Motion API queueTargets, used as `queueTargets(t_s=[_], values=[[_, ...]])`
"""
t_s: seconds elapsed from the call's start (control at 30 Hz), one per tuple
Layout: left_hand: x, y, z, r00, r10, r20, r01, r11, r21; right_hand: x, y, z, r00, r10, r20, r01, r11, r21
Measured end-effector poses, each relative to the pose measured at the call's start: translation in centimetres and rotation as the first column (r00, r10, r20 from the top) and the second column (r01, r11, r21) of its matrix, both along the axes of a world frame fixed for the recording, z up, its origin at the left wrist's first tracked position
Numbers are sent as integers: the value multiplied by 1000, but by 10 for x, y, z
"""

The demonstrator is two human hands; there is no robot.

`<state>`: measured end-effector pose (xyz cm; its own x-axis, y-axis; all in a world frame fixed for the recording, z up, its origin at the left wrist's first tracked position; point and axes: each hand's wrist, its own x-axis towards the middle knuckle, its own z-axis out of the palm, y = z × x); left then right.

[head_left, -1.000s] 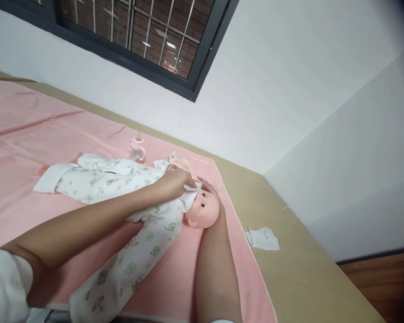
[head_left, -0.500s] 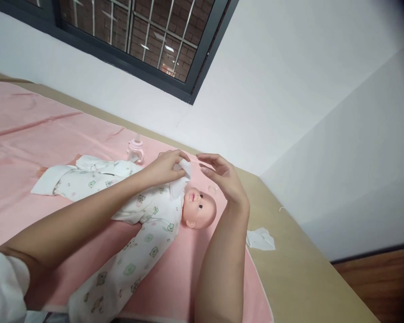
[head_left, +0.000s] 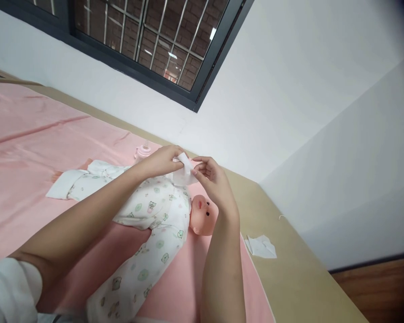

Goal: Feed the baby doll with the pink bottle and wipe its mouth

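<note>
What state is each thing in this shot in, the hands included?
Left hand: closed on the held tissue
Right hand: at the held tissue's edge; grip unclear
Held tissue: bunched at the left hand, raised
Doll: on its back, dressed, eyes open
Bottle: upright, lower part hidden
Cloth: spread out, creased
Loose tissue: lying crumpled beside the cloth
</note>
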<state>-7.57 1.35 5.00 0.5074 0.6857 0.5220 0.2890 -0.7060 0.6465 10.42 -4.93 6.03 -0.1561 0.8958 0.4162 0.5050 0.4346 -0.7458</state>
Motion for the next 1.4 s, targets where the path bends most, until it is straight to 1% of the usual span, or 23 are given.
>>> queueTargets(t_s=[0.1,0.2,0.27,0.33,0.37,0.43,0.53,0.6,0.67,0.73,0.9,0.97,1.03,1.13,1.2,1.3,1.4], values=[[-11,12,0,998,50,45,-51,999,14,1,9,-5,994,-103,41,103,995,6],[-29,28,-2,980,172,98,-172,985,-3,9,20,-3,957,-253,141,249,967,47],[-44,41,-5,952,282,124,-273,959,-80,16,30,2,913,-320,252,316,947,58],[-57,55,-12,908,400,123,-377,909,-178,22,41,7,852,-361,379,367,928,60],[-63,62,-16,887,451,102,-422,880,-219,25,47,9,819,-375,435,389,919,60],[-72,75,-26,855,518,10,-496,823,-276,30,61,11,749,-390,535,431,901,54],[-78,92,-41,834,524,-174,-550,763,-338,35,84,9,658,-411,631,498,866,44],[-79,100,-51,832,496,-249,-555,747,-367,35,99,7,634,-430,642,534,844,38],[-79,107,-59,839,472,-272,-544,744,-388,33,114,4,645,-433,630,544,839,20],[-79,111,-65,848,454,-272,-529,744,-409,28,130,2,670,-419,614,531,847,-1],[-79,115,-74,878,417,-234,-478,748,-461,19,169,-6,735,-386,557,499,865,-59],[-80,115,-76,894,396,-211,-448,762,-467,20,183,-11,756,-380,533,507,855,-109],[-81,117,-78,905,379,-196,-425,774,-469,25,194,-17,775,-361,519,515,837,-185],[-83,119,-81,908,374,-187,-417,773,-478,38,205,-28,795,-320,515,516,803,-299],[-83,122,-84,911,375,-173,-410,773,-484,47,207,-34,798,-308,518,526,776,-349],[-82,124,-88,920,367,-139,-386,780,-492,59,207,-41,798,-322,509,550,733,-400],[-79,125,-91,933,345,-99,-348,802,-486,69,203,-43,807,-354,473,563,703,-435]])
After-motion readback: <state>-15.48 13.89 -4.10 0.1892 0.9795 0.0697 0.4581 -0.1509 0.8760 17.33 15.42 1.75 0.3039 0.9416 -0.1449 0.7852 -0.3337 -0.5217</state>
